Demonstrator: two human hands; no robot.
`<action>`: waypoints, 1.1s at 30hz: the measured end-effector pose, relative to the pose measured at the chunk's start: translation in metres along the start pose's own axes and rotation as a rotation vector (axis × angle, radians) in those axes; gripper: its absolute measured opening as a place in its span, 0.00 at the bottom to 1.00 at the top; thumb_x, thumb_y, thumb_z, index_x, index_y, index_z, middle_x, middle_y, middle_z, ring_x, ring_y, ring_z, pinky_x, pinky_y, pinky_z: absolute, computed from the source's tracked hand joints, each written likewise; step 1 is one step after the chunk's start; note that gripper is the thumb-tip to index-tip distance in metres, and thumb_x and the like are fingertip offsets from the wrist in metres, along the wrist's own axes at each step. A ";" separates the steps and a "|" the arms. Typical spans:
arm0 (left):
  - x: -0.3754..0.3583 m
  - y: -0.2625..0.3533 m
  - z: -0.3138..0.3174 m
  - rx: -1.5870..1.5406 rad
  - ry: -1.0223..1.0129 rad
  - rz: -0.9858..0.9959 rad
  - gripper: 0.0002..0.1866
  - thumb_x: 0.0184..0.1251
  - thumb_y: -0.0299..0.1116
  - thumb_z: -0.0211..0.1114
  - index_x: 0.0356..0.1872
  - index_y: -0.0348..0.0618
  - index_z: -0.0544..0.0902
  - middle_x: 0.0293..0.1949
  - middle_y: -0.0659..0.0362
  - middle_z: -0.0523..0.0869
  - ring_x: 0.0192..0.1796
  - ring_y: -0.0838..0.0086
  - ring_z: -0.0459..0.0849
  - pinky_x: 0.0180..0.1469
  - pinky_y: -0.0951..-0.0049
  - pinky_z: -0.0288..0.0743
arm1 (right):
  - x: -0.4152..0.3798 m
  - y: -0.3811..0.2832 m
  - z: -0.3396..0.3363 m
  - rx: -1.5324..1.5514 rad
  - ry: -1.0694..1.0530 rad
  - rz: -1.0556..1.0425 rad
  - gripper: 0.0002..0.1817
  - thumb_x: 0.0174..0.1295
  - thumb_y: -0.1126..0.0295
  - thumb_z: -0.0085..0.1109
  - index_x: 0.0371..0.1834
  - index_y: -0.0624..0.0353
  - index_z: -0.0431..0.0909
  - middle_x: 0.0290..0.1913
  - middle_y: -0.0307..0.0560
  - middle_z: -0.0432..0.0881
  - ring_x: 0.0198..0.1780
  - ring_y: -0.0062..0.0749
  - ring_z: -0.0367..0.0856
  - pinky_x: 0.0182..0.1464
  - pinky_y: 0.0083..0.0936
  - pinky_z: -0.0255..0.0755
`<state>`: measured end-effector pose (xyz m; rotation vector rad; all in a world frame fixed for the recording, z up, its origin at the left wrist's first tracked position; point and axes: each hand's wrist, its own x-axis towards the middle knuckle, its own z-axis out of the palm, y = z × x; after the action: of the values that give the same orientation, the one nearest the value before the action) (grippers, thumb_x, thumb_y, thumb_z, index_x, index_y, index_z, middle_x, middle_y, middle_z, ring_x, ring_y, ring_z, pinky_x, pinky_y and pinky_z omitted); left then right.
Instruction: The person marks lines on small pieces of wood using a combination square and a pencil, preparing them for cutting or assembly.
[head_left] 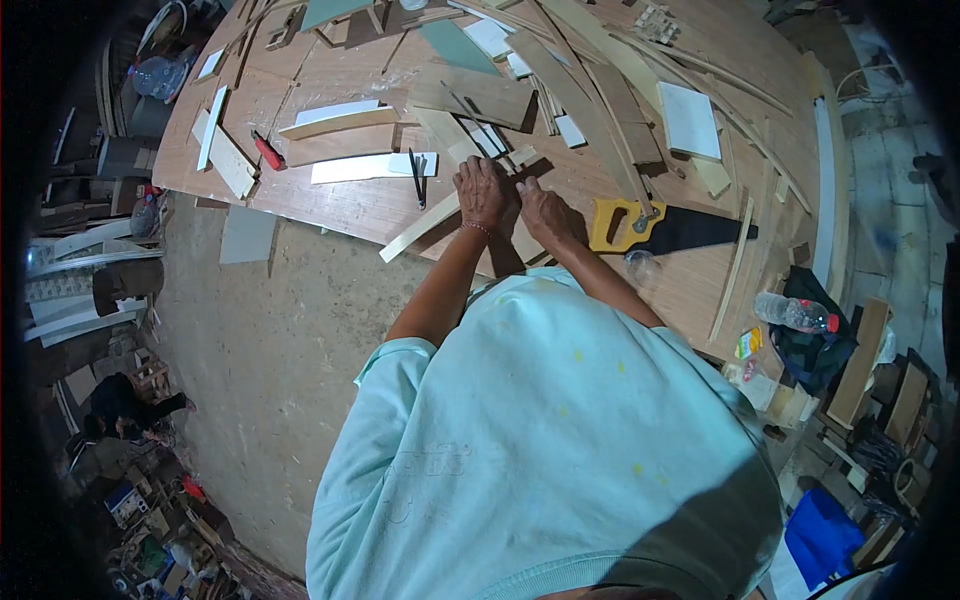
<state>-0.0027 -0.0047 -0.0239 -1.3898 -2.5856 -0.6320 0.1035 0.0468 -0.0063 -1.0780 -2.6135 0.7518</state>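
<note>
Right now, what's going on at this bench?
A person is leaning over the bench. The left hand is on a pale wooden strip; the right hand is close beside it, though neither hand's exact grip is clear. The yellow-handled saw lies unheld to the right, and a red tool lies off to the left. Other wood pieces are scattered around.

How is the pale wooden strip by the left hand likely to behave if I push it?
The strip looks narrow and straight, so it's probably light yet fairly stiff. It seems to lie flat, so it would likely slide rather than roll. One end appears to poke past the table, so pressing there might tip it.
</note>
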 end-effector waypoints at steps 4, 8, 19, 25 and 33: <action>0.001 0.000 -0.002 -0.006 0.003 -0.024 0.09 0.49 0.32 0.52 0.32 0.40 0.70 0.34 0.53 0.68 0.40 0.63 0.67 0.41 0.64 0.59 | -0.001 -0.007 -0.009 0.025 -0.050 0.069 0.14 0.62 0.61 0.37 0.30 0.62 0.65 0.23 0.64 0.74 0.27 0.55 0.76 0.25 0.43 0.68; 0.001 -0.004 -0.001 -0.026 -0.042 0.004 0.08 0.51 0.31 0.49 0.32 0.40 0.70 0.34 0.53 0.68 0.40 0.63 0.67 0.40 0.65 0.60 | -0.001 -0.005 -0.013 0.021 -0.161 0.130 0.14 0.62 0.60 0.35 0.32 0.62 0.64 0.23 0.65 0.74 0.29 0.56 0.75 0.27 0.46 0.67; 0.000 -0.009 0.008 -0.008 -0.059 0.029 0.08 0.52 0.33 0.50 0.31 0.40 0.70 0.34 0.53 0.69 0.40 0.63 0.68 0.40 0.65 0.61 | 0.010 -0.001 -0.003 0.067 -0.124 0.046 0.14 0.62 0.62 0.34 0.32 0.64 0.63 0.23 0.65 0.74 0.29 0.61 0.73 0.29 0.48 0.66; 0.000 -0.010 0.008 -0.002 -0.038 0.038 0.10 0.52 0.34 0.51 0.32 0.39 0.70 0.35 0.52 0.68 0.40 0.63 0.68 0.40 0.65 0.61 | 0.013 -0.003 -0.004 0.036 -0.102 0.044 0.13 0.62 0.63 0.35 0.32 0.63 0.63 0.22 0.63 0.74 0.28 0.58 0.75 0.28 0.45 0.67; 0.002 -0.006 0.008 0.035 -0.037 -0.029 0.08 0.51 0.32 0.50 0.31 0.40 0.70 0.34 0.53 0.68 0.40 0.63 0.68 0.39 0.66 0.61 | 0.019 0.006 -0.001 0.152 -0.197 0.124 0.16 0.62 0.60 0.34 0.33 0.62 0.64 0.29 0.66 0.74 0.36 0.60 0.72 0.36 0.47 0.65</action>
<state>-0.0079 -0.0029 -0.0328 -1.3682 -2.6368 -0.5678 0.0941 0.0640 -0.0084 -1.1843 -2.6128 1.1177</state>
